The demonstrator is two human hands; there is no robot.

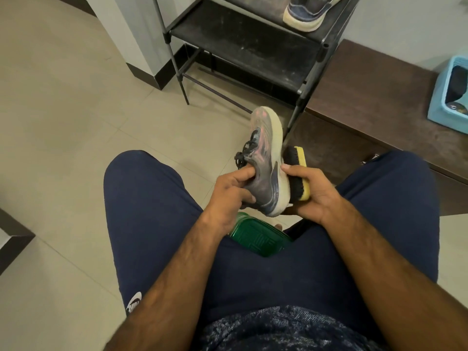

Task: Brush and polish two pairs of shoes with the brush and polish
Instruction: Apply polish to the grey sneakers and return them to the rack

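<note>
A tiled floor (76,122) lay below the fingers (235,177). Beyond them a black shoe rack (243,44) stood on it, one sneaker (306,11) on its upper shelf, its lower shelf dusty. Right of the fingers, a dark brown surface (374,97) carried a blue basket (448,121).

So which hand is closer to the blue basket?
Right. The right hand grips the brush, down-left of the basket; the left hand holds the shoe, farther left.
</note>
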